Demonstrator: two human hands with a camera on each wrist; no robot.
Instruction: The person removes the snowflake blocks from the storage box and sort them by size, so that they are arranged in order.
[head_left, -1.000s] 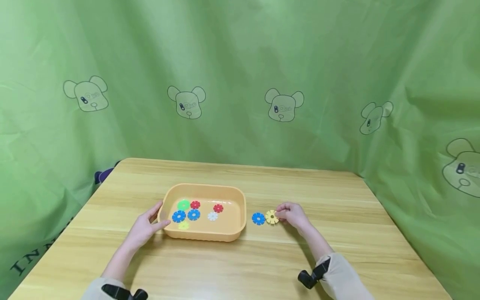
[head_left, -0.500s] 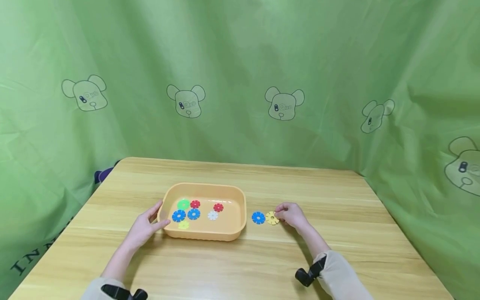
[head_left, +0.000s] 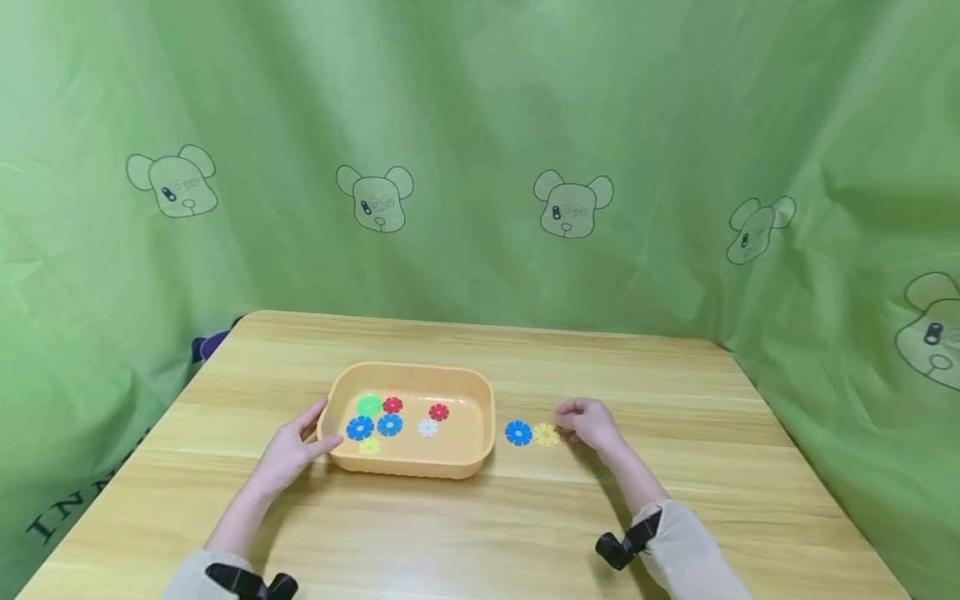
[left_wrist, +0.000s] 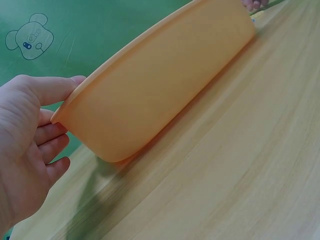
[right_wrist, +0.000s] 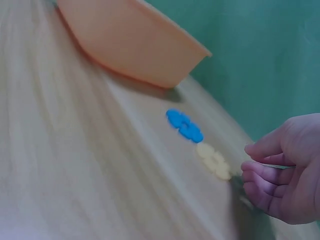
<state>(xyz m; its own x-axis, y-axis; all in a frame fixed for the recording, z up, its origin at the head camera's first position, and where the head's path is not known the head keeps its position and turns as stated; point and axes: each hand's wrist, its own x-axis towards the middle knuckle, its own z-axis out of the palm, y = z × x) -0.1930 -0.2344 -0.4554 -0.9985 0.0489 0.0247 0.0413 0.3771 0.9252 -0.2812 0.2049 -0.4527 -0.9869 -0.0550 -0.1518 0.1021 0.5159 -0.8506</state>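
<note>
An orange plastic tray stands on the table with several flower-shaped snowflake discs inside. My left hand grips its left end; in the left wrist view the thumb lies over the rim of the tray and the fingers sit under it. To the tray's right, a blue snowflake disc and a yellow snowflake disc lie flat, edge to edge. My right hand hovers just right of the yellow one. The right wrist view shows a gap between these loosely curled fingers and the yellow disc.
Inside the tray are two blue discs, two red discs, a green disc, a white disc and a yellow-green disc. A green curtain hangs behind the wooden table.
My right hand has let go of the yellow disc and moved slightly off to its right. The disc now lies flat beside the blue one. My left hand keeps its grip on the tray.
</note>
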